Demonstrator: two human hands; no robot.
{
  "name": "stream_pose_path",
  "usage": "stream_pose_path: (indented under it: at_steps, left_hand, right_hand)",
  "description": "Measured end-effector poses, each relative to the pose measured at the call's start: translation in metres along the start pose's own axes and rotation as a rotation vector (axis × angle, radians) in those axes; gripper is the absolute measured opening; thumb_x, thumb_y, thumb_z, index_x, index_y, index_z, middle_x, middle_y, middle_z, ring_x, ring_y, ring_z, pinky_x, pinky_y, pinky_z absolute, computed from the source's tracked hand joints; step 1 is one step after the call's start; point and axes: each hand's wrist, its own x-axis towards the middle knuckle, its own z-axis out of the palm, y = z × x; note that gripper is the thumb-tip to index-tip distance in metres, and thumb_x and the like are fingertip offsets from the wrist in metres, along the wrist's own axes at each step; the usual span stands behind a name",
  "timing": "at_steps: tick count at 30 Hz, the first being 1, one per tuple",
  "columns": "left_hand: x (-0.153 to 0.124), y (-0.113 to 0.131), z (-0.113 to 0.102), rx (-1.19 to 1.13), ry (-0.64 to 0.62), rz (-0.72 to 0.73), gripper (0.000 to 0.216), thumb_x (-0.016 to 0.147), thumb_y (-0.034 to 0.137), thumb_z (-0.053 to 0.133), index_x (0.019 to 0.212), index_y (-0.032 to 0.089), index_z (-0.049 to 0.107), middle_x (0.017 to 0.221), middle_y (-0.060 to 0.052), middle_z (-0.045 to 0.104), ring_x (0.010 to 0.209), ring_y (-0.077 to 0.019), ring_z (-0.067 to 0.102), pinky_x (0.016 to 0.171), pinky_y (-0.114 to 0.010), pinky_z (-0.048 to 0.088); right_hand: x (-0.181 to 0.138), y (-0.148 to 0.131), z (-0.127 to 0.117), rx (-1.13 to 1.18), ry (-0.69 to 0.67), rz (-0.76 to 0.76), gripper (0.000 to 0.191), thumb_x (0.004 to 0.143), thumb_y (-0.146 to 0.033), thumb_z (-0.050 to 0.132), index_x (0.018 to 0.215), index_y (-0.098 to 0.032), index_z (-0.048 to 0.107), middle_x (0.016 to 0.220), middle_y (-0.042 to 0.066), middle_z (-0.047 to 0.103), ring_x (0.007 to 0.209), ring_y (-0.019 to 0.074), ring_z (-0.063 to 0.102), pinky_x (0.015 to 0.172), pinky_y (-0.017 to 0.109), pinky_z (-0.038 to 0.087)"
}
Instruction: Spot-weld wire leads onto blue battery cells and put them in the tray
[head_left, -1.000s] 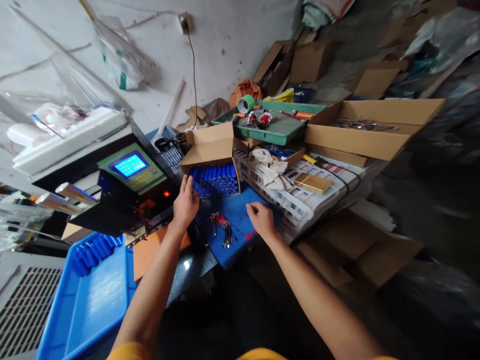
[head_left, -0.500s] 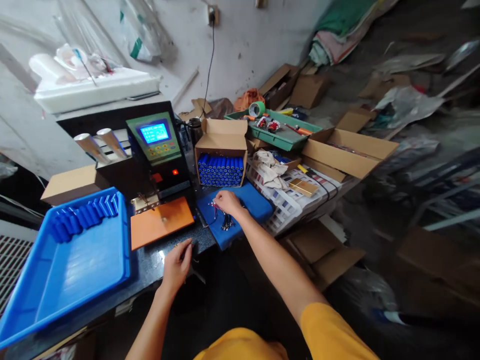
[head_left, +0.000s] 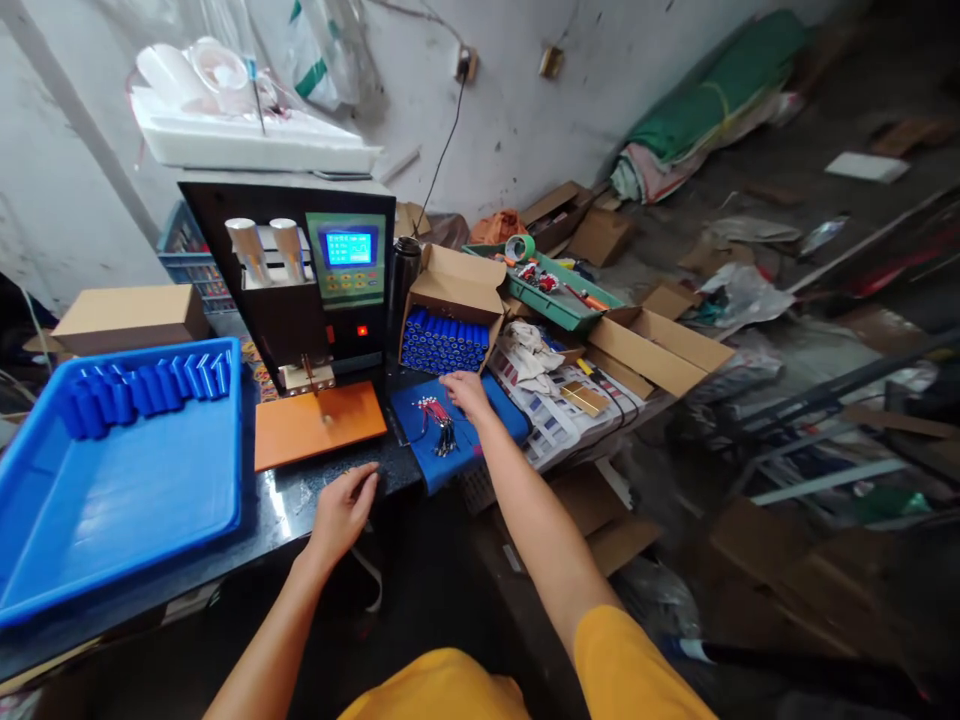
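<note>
My right hand (head_left: 468,393) is over the blue cloth (head_left: 420,455), its fingers pinched together. Whatever is between those fingertips is too small to make out. Just left of it lies a bunch of thin red and black wires (head_left: 442,430) with white ends. Right behind the hand, an open cardboard box (head_left: 463,285) holds stacked blue cylindrical cells (head_left: 446,340). My left hand (head_left: 343,510) is closed, fingers curled, at the table's front edge near the orange board (head_left: 322,428); anything in it is hidden.
Behind the orange board stands a black machine (head_left: 262,320) with a lit screen. To the left, a blue tray (head_left: 150,490) holds a row of blue cells. A green tray (head_left: 555,300) of tools and tape stands back right, beside a cardboard box (head_left: 652,350) on newspaper.
My right hand has moved off the bunch of wires to its right, uncovering more of it. The left hand stays by the table edge. The head view has shifted.
</note>
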Motion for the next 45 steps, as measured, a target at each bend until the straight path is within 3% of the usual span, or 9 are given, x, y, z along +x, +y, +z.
stream_pose_path:
  at_steps: [5, 9, 12, 16, 23, 28, 35, 41, 45]
  left_hand:
    - [0.001, 0.003, -0.001, -0.117, 0.034, -0.050, 0.027, 0.086, 0.039, 0.056, 0.096, 0.019, 0.072, 0.086, -0.005, 0.076, 0.076, -0.0187, 0.072, 0.069, -0.029, 0.058]
    - [0.009, 0.020, -0.005, -0.149, 0.163, -0.024, 0.027, 0.087, 0.039, 0.057, 0.098, 0.019, 0.071, 0.087, -0.005, 0.075, 0.077, -0.0183, 0.071, 0.072, -0.031, 0.058]
    - [0.025, 0.043, -0.009, -0.114, 0.273, 0.087, 0.022, 0.086, 0.037, 0.060, 0.096, 0.020, 0.071, 0.089, -0.006, 0.074, 0.082, -0.0183, 0.069, 0.077, -0.033, 0.055]
    - [0.049, 0.064, -0.009, 0.012, 0.300, 0.210, 0.019, 0.083, 0.036, 0.065, 0.095, 0.021, 0.070, 0.088, -0.006, 0.072, 0.087, -0.0202, 0.066, 0.086, -0.038, 0.050]
    - [0.053, 0.053, -0.008, -0.028, 0.307, 0.061, 0.019, 0.088, 0.033, 0.057, 0.087, 0.019, 0.069, 0.084, -0.006, 0.072, 0.079, -0.0176, 0.065, 0.078, -0.033, 0.051]
    - [0.047, 0.045, -0.026, -0.152, 0.283, -0.092, 0.021, 0.089, 0.035, 0.053, 0.086, 0.017, 0.063, 0.081, -0.004, 0.067, 0.076, -0.0150, 0.063, 0.073, -0.027, 0.050]
    - [0.048, 0.044, -0.061, -0.117, 0.097, -0.142, 0.023, 0.089, 0.036, 0.050, 0.078, 0.018, 0.056, 0.072, 0.000, 0.058, 0.071, -0.0125, 0.054, 0.069, -0.024, 0.045]
    - [0.047, 0.031, -0.077, -0.097, 0.072, -0.132, 0.021, 0.089, 0.034, 0.051, 0.083, 0.016, 0.060, 0.077, -0.001, 0.063, 0.072, -0.0124, 0.057, 0.071, -0.025, 0.047]
    - [0.065, -0.001, -0.123, 0.157, 0.177, -0.163, 0.019, 0.087, 0.031, 0.054, 0.095, 0.017, 0.064, 0.089, -0.005, 0.069, 0.079, -0.0159, 0.063, 0.076, -0.028, 0.049]
  right_hand:
    - [-0.008, -0.027, -0.018, 0.354, 0.065, -0.032, 0.025, 0.062, -0.034, 0.069, 0.062, -0.019, 0.049, 0.048, -0.008, 0.039, 0.041, 0.0047, 0.033, 0.038, 0.017, 0.021]
    - [-0.024, -0.046, -0.014, 0.500, 0.091, -0.115, 0.028, 0.062, -0.036, 0.070, 0.064, -0.019, 0.048, 0.051, -0.007, 0.042, 0.044, 0.0050, 0.035, 0.037, 0.016, 0.022]
    - [-0.041, -0.054, 0.004, 0.558, 0.039, -0.132, 0.028, 0.064, -0.037, 0.070, 0.066, -0.019, 0.048, 0.052, -0.006, 0.043, 0.044, 0.0048, 0.035, 0.037, 0.016, 0.023]
    - [-0.067, -0.060, 0.041, 0.620, -0.097, -0.094, 0.029, 0.067, -0.038, 0.069, 0.066, -0.020, 0.047, 0.053, -0.006, 0.044, 0.043, 0.0048, 0.035, 0.038, 0.017, 0.024]
    - [-0.095, -0.062, 0.085, 0.750, -0.238, -0.008, 0.027, 0.067, -0.035, 0.070, 0.065, -0.019, 0.049, 0.053, -0.006, 0.042, 0.044, 0.0049, 0.034, 0.039, 0.018, 0.026]
    - [-0.102, -0.052, 0.092, 0.649, -0.316, -0.043, 0.027, 0.070, -0.041, 0.069, 0.074, -0.019, 0.056, 0.062, -0.004, 0.051, 0.051, 0.0065, 0.042, 0.044, 0.018, 0.033]
    - [-0.106, -0.044, 0.099, 0.293, -0.559, -0.339, 0.018, 0.072, -0.034, 0.067, 0.072, -0.017, 0.061, 0.070, -0.001, 0.060, 0.065, 0.0111, 0.055, 0.064, 0.024, 0.045]
    - [-0.093, -0.038, 0.115, 0.201, -0.596, -0.396, 0.022, 0.074, -0.039, 0.066, 0.072, -0.017, 0.062, 0.068, 0.001, 0.062, 0.063, 0.0139, 0.056, 0.066, 0.028, 0.047]
    - [-0.078, -0.032, 0.128, 0.194, -0.497, -0.409, 0.026, 0.074, -0.043, 0.065, 0.071, -0.018, 0.061, 0.069, 0.003, 0.064, 0.062, 0.0155, 0.057, 0.064, 0.029, 0.047]
